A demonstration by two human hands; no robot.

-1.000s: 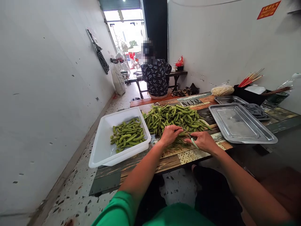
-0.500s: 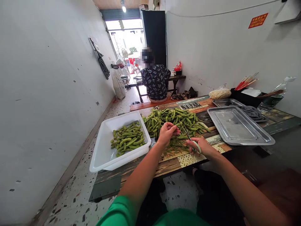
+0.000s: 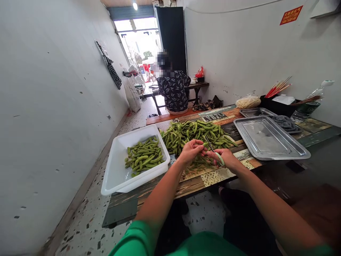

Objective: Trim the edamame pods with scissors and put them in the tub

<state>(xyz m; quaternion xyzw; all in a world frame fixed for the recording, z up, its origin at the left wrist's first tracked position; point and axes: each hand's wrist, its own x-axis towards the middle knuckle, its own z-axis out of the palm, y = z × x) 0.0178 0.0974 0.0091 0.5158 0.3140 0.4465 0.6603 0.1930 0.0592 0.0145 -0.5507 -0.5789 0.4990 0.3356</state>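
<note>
Between the fingertips of my left hand is a green soybean pod, pinched near one end. My right hand is closed around the pale green handles of a pair of scissors, whose metal blades point away from me and meet the pod. Just beyond both hands lies a big heap of soybean pods on the patchwork-patterned table. Trimmings are scattered below my hands. To the left, a white plastic tub holds a smaller pile of pods.
A metal tray lies on the right, overlapping another tray with a dark grey cloth. Behind them stand a black box of skewers and a plastic bottle. A person sits facing away on a bench beyond the table.
My right hand and the scissors have moved left, close to my left hand, bringing the blades to the pod. The whole view has shifted slightly.
</note>
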